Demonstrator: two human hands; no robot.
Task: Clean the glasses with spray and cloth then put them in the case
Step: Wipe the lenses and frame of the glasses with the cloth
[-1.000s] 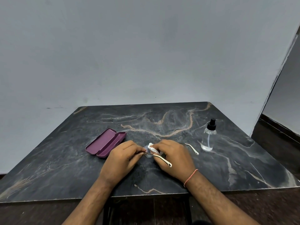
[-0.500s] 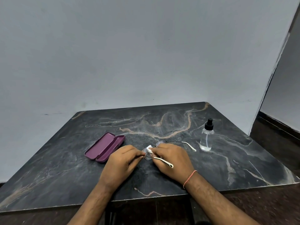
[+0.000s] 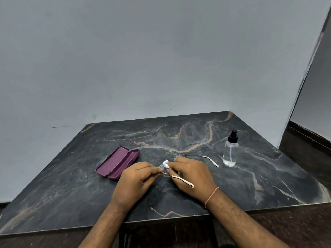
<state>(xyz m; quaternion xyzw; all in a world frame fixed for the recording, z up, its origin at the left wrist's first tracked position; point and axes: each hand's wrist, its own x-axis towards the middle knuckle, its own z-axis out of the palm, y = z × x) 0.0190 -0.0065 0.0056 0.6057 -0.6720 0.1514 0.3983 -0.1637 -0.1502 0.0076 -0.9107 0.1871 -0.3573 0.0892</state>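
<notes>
Thin-framed glasses [image 3: 182, 179] with white temple tips lie low over the dark marble table [image 3: 179, 140], unfolded. My left hand [image 3: 136, 181] pinches the frame at the near lens. My right hand [image 3: 192, 173] presses a small white cloth [image 3: 166, 165] against that lens and covers much of the frame. The other temple [image 3: 211, 161] sticks out to the right. A purple glasses case [image 3: 117, 162] lies open to the left of my hands. A clear spray bottle [image 3: 230, 151] with a black nozzle stands to the right.
A grey wall rises just behind the table. The table's front edge [image 3: 161, 219] runs right below my wrists, with dark floor beyond it and on the right side.
The cloth has shifted slightly across the lens under my right fingers. Both hands stay in the same spot; the view has drifted a little.
</notes>
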